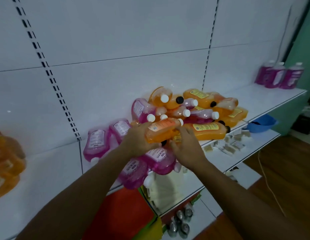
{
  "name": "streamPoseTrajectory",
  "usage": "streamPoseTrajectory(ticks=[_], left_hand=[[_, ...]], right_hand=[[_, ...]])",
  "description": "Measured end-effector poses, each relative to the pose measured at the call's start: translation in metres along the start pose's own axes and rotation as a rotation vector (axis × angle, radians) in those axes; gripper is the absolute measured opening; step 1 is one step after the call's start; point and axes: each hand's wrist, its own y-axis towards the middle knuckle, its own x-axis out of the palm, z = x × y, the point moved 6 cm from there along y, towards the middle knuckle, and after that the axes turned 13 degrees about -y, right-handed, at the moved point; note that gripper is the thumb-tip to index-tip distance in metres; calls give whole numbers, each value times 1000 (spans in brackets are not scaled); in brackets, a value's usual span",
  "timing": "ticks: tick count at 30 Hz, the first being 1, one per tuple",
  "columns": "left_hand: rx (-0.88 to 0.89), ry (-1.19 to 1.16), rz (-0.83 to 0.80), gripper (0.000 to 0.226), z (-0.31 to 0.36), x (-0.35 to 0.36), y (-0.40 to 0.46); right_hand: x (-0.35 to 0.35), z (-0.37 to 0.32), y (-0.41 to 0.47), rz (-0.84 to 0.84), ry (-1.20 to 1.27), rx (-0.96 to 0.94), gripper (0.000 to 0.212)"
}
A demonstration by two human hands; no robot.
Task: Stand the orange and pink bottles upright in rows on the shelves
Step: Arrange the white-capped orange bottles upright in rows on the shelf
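A heap of orange and pink bottles (199, 110) lies on its side on the white shelf (265, 97). My left hand (136, 141) grips the base end of an orange bottle (163, 129) with a white cap, held lying sideways above the heap. My right hand (187, 146) rests against the same bottle's lower side and another orange bottle under it; what it grips is unclear. Three pink bottles (279, 75) stand upright at the shelf's far right end. Pink bottles (97, 142) lie at the heap's left and front.
Blurred orange bottles (5, 161) sit on the shelf at far left. A lower shelf holds a blue bowl (261, 124) and small white boxes (232, 144). Below are white packets, metal items (180, 222) and a red sheet. Wooden floor with a cable lies at right.
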Motion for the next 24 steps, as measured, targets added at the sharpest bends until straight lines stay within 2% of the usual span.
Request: streamPoseTrajectory(ticks=[3, 9, 11, 15, 20, 24], left_hand=[[5, -47, 34, 82, 0, -1, 2], [-75, -142, 197, 80, -8, -29, -22], [-107, -205, 274, 78, -13, -45, -40], [-128, -268, 401, 71, -16, -75, -87], [-128, -134, 506, 85, -23, -110, -153], [-223, -94, 556, 97, -43, -126, -199]], right_hand=[[5, 1, 2, -22, 76, -3, 49], [5, -24, 1, 70, 238, -2, 37], [4, -38, 0, 101, 345, 19, 34], [16, -76, -5, 41, 578, 32, 27], [54, -135, -18, -108, 770, 78, 65], [78, -175, -34, -212, 842, 85, 57]])
